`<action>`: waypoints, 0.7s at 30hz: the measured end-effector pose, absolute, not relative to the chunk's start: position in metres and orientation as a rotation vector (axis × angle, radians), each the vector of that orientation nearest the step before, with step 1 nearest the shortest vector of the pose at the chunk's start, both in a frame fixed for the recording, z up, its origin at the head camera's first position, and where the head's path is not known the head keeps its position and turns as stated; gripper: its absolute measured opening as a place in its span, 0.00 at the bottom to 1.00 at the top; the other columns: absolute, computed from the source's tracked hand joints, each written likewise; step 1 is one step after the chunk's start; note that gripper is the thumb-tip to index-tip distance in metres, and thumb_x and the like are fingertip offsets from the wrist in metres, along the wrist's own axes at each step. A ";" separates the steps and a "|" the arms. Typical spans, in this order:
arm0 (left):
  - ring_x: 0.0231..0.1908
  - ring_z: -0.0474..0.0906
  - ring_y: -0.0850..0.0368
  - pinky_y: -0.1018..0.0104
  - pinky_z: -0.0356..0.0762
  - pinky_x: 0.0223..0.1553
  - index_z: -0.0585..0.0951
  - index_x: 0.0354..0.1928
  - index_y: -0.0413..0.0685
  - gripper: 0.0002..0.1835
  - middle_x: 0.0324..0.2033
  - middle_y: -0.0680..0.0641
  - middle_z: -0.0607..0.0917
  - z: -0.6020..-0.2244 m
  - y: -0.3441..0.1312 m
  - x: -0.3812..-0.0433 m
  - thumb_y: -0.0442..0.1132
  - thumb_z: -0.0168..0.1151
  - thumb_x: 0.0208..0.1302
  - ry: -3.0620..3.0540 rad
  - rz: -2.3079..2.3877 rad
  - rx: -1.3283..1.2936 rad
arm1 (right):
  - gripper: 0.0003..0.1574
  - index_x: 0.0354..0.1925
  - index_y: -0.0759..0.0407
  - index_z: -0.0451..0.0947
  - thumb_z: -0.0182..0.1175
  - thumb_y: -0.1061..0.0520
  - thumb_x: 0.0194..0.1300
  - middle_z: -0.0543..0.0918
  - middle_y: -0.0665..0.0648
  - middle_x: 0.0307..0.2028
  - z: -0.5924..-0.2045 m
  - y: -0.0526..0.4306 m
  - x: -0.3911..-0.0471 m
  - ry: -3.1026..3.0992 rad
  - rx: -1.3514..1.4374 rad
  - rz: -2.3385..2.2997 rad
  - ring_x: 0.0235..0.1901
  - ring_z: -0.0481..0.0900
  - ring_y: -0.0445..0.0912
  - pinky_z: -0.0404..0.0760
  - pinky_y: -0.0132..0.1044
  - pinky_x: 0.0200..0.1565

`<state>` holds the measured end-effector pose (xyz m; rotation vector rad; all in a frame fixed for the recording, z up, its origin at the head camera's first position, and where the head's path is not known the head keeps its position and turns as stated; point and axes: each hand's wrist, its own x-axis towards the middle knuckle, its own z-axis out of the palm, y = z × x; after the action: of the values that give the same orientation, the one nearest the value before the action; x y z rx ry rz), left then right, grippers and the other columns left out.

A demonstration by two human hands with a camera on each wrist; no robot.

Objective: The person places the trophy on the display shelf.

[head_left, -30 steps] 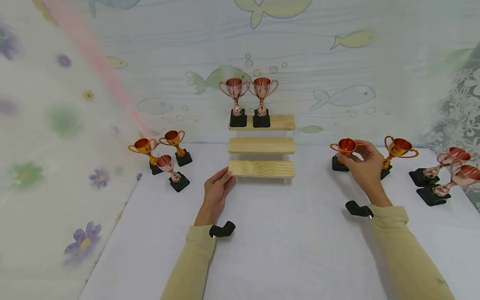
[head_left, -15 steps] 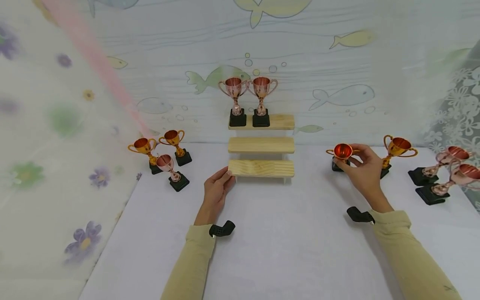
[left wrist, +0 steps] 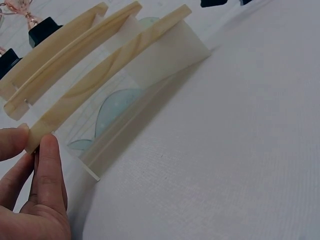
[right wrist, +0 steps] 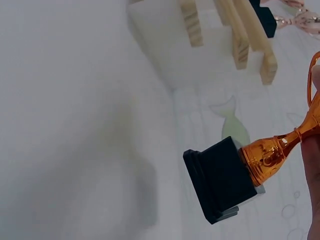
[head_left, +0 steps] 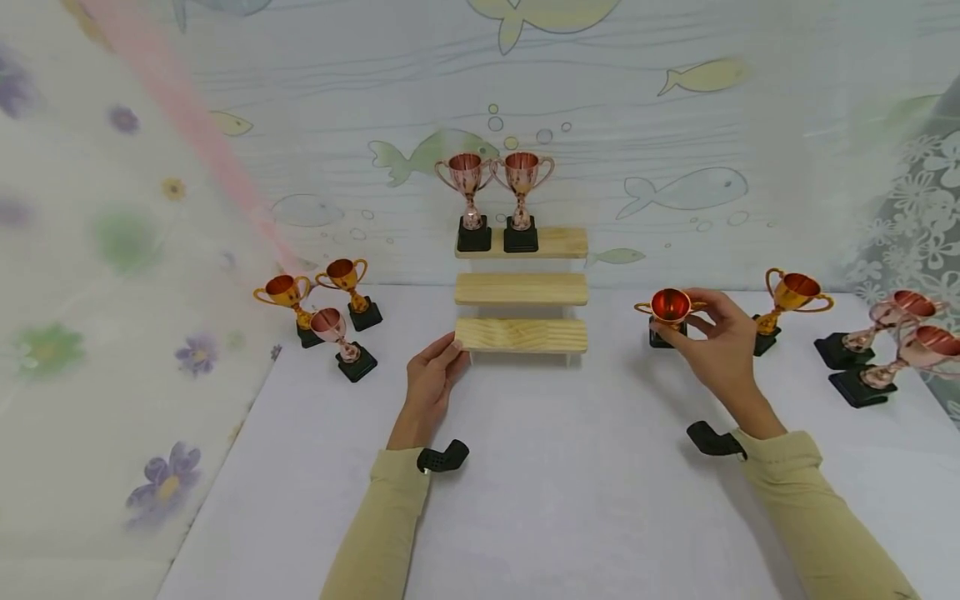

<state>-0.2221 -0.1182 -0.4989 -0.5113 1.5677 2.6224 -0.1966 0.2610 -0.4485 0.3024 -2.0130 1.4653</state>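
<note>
My right hand point(head_left: 720, 350) grips a small gold trophy cup point(head_left: 670, 307) below its bowl, to the right of the wooden shelf stand. In the right wrist view, the trophy's black square base point(right wrist: 222, 177) hangs above the white table, with a shadow cast below. My left hand point(head_left: 430, 383) holds the left end of the lowest wooden step point(head_left: 525, 335). In the left wrist view, thumb and fingers point(left wrist: 49, 170) pinch that step's end. On the top step point(head_left: 566, 242) stand two rose-gold trophies point(head_left: 521, 200), at its left and middle.
Two gold trophies point(head_left: 343, 287) and a rose-gold one point(head_left: 337, 337) stand left on the table. Right of my right hand is another gold trophy point(head_left: 791, 296), with two rose-gold trophies point(head_left: 873, 375) farther right. A patterned curtain point(head_left: 675, 125) hangs behind.
My right hand has lifted the gold trophy and brought it a little left and nearer, tilting its bowl toward me. The left hand stays at the step's end.
</note>
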 end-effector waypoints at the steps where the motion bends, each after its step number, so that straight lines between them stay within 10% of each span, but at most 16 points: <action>1: 0.40 0.86 0.62 0.73 0.86 0.47 0.75 0.64 0.29 0.20 0.49 0.43 0.83 -0.499 -0.118 -0.222 0.24 0.58 0.71 1.566 2.621 -0.512 | 0.37 0.52 0.77 0.78 0.73 0.85 0.40 0.83 0.41 0.47 -0.446 0.259 -0.196 -2.008 0.321 1.466 0.47 0.82 0.36 0.82 0.20 0.48; 21: 0.41 0.86 0.62 0.72 0.85 0.49 0.75 0.65 0.31 0.21 0.52 0.42 0.82 -0.499 -0.119 -0.221 0.25 0.58 0.72 1.572 2.605 -0.496 | 0.35 0.54 0.75 0.78 0.74 0.81 0.44 0.85 0.48 0.48 -0.389 0.195 -0.217 -1.795 0.543 1.551 0.43 0.82 0.44 0.86 0.27 0.46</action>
<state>-0.2212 -0.1187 -0.4990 -0.4955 1.5724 2.6051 -0.2171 0.1951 -0.3889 0.5427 -1.7953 1.5512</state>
